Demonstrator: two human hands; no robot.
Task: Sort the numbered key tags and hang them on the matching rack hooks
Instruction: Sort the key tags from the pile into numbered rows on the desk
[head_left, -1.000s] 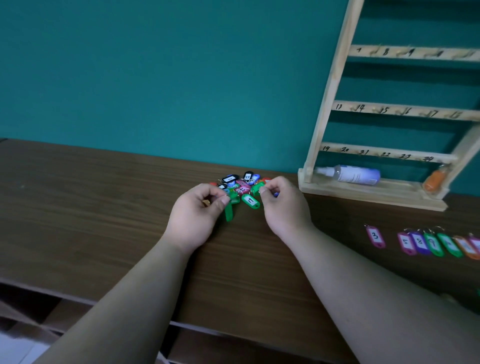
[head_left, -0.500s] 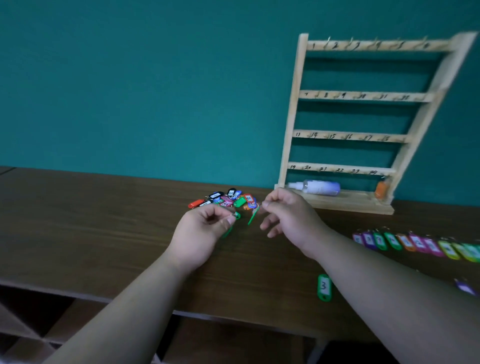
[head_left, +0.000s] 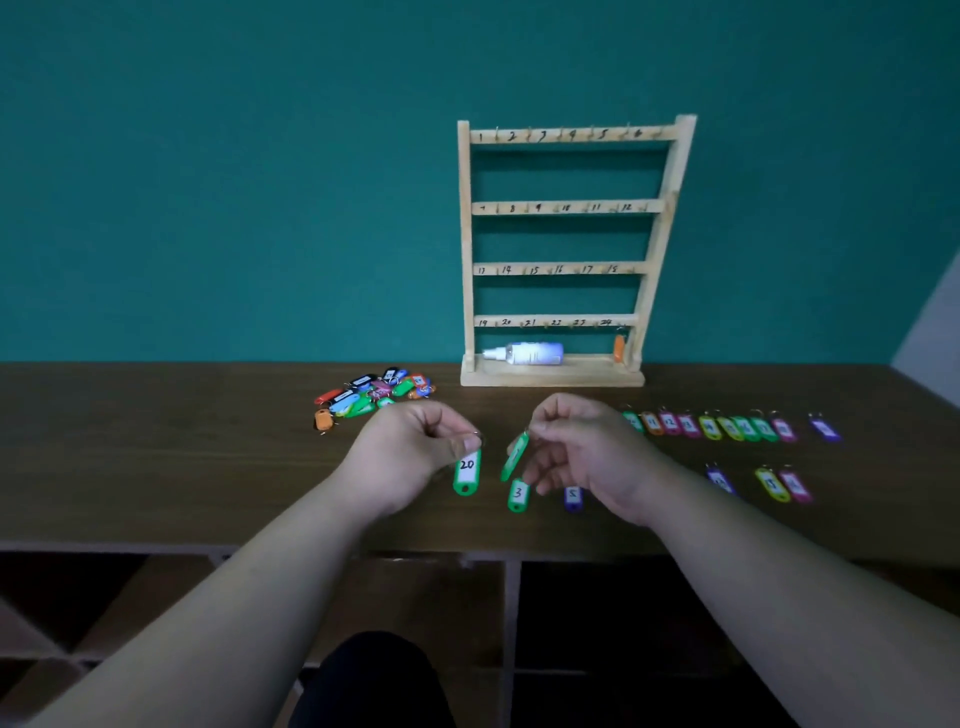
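Holding up two green key tags over the brown wooden table (head_left: 156, 467).

Pinches with the left hand (head_left: 410, 452), thumb and forefinger closed together on the metal ring of a green plastic key tag marked 20 (head_left: 467, 472), hanging upright clear of the table. Pinches with the right hand (head_left: 582, 447) the ring of a second green plastic key tag (head_left: 515, 457), tilted edge-on, number unreadable; other fingers loosely curled. Finds just beneath, flat on the table, a green tag marked 3 (head_left: 517, 495) and a purple tag marked 5 (head_left: 572, 498). Finds further right a short row of three tags (head_left: 769, 483) and, behind it, a long row of mixed-colour tags (head_left: 727, 427). Finds behind the left hand a loose pile of coloured tags (head_left: 374, 397). Ends at a pale wooden rack (head_left: 561, 249) of four numbered hook rails against the teal wall, with a white spray bottle (head_left: 524, 353) lying on its base.
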